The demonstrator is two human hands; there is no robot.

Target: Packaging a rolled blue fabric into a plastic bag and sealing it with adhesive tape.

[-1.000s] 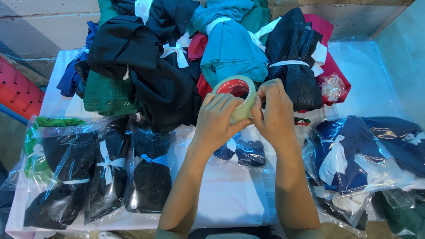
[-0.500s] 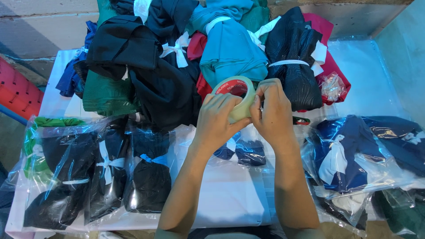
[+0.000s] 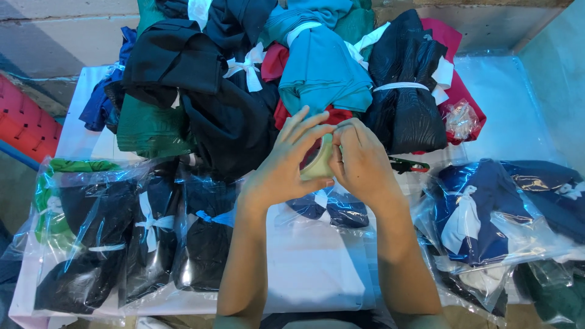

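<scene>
Both hands [image 3: 323, 161] (closed grip) around tape roll [image 3: 319, 163]

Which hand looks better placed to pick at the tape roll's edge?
Probably the right hand: its fingertips curl over the tape roll, while the left hand cups and steadies it from the side.

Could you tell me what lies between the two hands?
In the head view, a roll of tape sits between the left hand and the right hand, gripped by both, above a small bagged dark garment.
</scene>
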